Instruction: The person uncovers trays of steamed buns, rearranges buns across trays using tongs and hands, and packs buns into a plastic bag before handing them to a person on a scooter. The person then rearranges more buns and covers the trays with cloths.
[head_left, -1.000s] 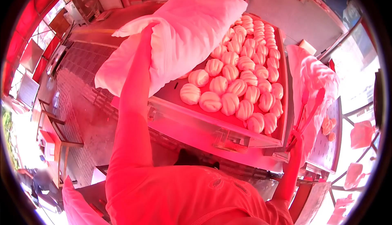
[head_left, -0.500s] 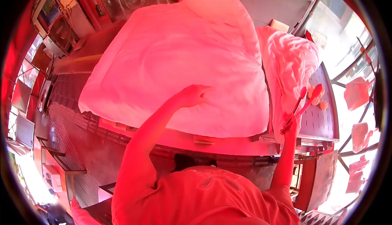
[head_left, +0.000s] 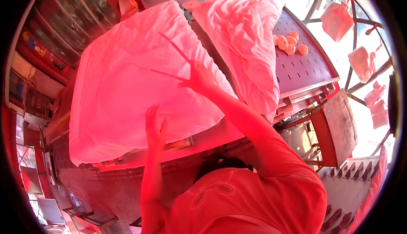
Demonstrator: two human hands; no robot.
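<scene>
My right hand (head_left: 201, 79) grips a pair of long tongs (head_left: 174, 46). The two arms of the tongs are spread wide above a large padded cloth cover (head_left: 114, 81), and I see nothing between their tips. My left hand (head_left: 156, 126) is open near the front of that cover, with its thumb apart from the fingers; whether it touches the cloth I cannot tell. A second, wrinkled cloth (head_left: 246, 34) lies to the right across a narrow gap. Several round, bun-like pieces (head_left: 290, 43) sit beyond it on a slotted metal surface (head_left: 303, 70).
Bags (head_left: 338, 20) hang from a metal frame at the right. Below the slotted surface stands a reddish-brown box (head_left: 335, 128). A slotted rack (head_left: 356, 172) is at lower right. Clear strip curtains (head_left: 63, 13) hang at upper left. Red light tints everything.
My right hand with the tongs has moved left, from beside the buns to over the large cover. My left hand has drawn back and opened. The view has swung right, and the cover's raised far flap no longer shows.
</scene>
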